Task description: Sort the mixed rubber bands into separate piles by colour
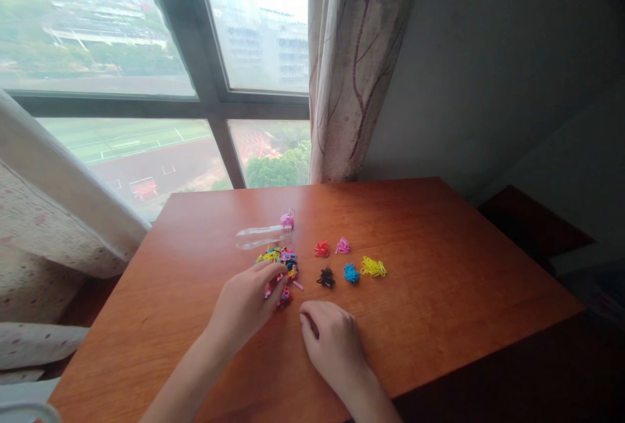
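A mixed heap of small coloured rubber bands [282, 265] lies on the wooden table [439, 267]. My left hand [249, 302] rests on the heap's near side, fingers curled and pinching among the bands. My right hand [332, 338] lies on the table just right of the heap, fingers curled under, with nothing visible in it. To the right sit small sorted clusters: red [321, 249], pink [342, 246], black [325, 276], blue [351, 273] and yellow [374, 267]. A clear plastic bottle [261, 237] lies on its side behind the heap, with a pink cap [288, 218] beside it.
A large window [146, 84] and a patterned curtain [356, 65] stand behind the table. A cushioned seat [34, 241] is at the left. A dark ledge [532, 221] lies past the table's right edge.
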`<move>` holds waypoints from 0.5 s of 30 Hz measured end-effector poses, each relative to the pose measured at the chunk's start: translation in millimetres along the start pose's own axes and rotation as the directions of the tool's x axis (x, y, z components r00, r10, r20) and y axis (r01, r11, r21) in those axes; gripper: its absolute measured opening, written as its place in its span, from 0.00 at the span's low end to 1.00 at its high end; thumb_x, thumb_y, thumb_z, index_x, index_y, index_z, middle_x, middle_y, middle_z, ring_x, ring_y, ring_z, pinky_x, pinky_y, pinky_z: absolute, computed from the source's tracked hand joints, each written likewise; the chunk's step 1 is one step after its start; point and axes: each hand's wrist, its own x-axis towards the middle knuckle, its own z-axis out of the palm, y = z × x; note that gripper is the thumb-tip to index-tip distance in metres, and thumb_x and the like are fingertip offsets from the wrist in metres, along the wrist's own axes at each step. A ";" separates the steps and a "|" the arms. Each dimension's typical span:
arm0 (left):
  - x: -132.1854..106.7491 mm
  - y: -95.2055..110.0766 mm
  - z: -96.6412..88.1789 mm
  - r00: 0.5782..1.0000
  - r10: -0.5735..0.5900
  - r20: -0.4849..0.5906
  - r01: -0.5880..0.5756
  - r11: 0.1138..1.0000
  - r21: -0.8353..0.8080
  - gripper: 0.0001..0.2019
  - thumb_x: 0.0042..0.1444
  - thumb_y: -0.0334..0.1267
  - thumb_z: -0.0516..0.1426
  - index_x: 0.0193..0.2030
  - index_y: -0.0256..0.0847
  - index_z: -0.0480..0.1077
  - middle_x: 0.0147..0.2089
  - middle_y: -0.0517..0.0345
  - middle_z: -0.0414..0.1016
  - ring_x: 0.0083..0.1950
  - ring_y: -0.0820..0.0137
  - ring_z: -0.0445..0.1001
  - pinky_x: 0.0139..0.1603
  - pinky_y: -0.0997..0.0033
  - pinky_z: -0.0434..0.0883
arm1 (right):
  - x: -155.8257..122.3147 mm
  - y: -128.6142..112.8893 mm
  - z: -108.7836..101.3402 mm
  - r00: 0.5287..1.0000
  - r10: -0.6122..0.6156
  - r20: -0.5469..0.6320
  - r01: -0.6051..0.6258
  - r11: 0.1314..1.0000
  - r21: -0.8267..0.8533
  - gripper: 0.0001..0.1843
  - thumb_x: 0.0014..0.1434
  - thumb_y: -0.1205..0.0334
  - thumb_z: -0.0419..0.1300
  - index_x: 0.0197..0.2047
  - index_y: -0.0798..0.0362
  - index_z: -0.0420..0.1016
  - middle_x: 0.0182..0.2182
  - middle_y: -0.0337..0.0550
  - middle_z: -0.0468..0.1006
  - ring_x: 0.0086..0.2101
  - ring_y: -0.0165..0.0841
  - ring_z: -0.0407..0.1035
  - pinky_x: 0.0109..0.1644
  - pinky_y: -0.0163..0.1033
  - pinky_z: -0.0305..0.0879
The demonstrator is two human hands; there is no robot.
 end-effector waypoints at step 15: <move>-45.8 -35.6 -1.2 0.975 -0.217 0.050 0.220 0.972 -0.078 0.13 0.62 0.45 0.51 0.45 0.44 0.73 0.39 0.56 0.79 0.36 0.67 0.77 0.36 0.71 0.70 | 17.2 -9.2 3.8 0.987 0.149 0.051 -0.140 0.979 -0.149 0.21 0.62 0.67 0.59 0.58 0.51 0.69 0.33 0.43 0.82 0.32 0.36 0.76 0.32 0.34 0.59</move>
